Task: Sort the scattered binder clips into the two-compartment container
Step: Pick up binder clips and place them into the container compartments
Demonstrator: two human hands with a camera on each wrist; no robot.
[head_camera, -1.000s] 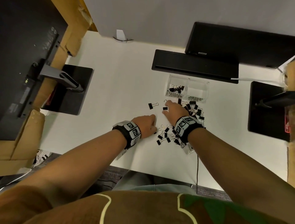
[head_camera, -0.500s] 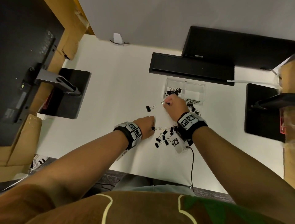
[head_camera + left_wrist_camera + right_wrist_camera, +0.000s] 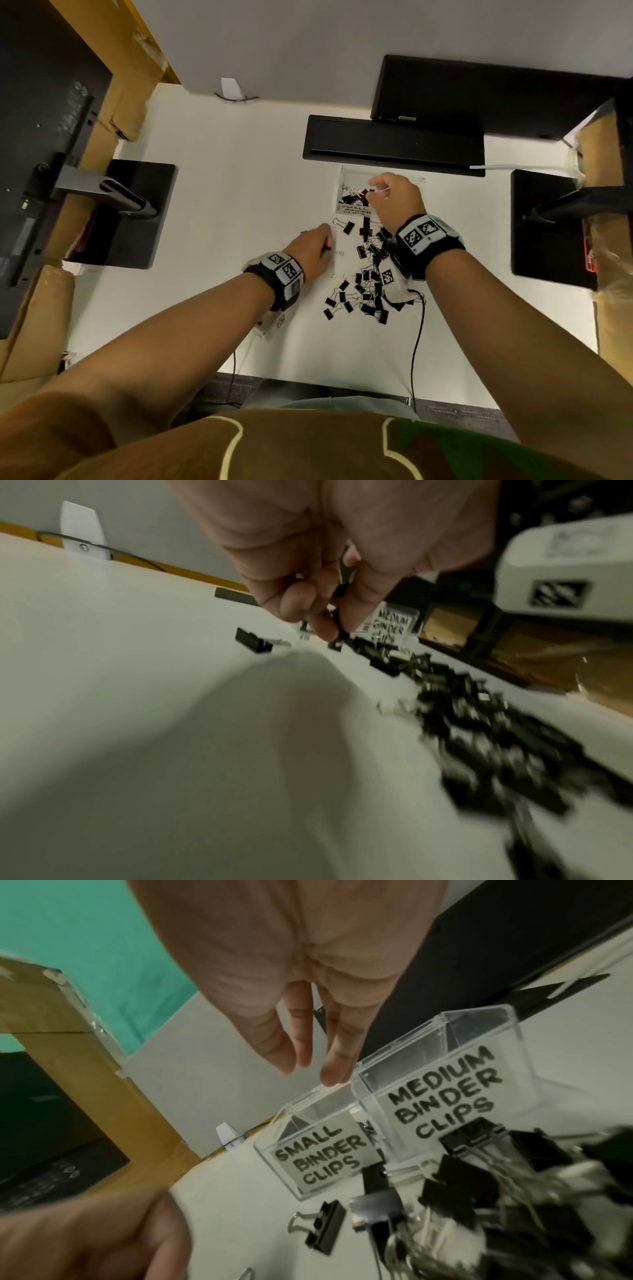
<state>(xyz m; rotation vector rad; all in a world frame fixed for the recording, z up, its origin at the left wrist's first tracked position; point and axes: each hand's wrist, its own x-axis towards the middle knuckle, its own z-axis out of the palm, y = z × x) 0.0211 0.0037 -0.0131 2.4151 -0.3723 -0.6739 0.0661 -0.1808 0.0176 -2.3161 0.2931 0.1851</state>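
Note:
The clear two-compartment container (image 3: 354,209) stands at the back of the white desk; its left half reads SMALL BINDER CLIPS (image 3: 318,1161) and its right half MEDIUM BINDER CLIPS (image 3: 445,1096). Several black clips lie in the small half. My right hand (image 3: 371,190) hovers over that half with its fingers (image 3: 337,1066) straight and nothing between them. My left hand (image 3: 327,245) is low over the desk, left of the pile, and pinches a small black binder clip (image 3: 337,615). A pile of black clips (image 3: 366,291) is spread between my wrists. One clip (image 3: 347,226) lies apart, near the container.
A long black bar (image 3: 394,145) lies right behind the container, below a monitor. Black monitor bases stand at the left (image 3: 137,212) and the right (image 3: 548,222). Cardboard boxes line both sides. A black cable (image 3: 416,342) runs from my right wrist over the desk's front edge.
My right hand has gone from the pile up to the container and now hangs open over the small half. My left hand has shifted slightly forward and has pinched a clip.

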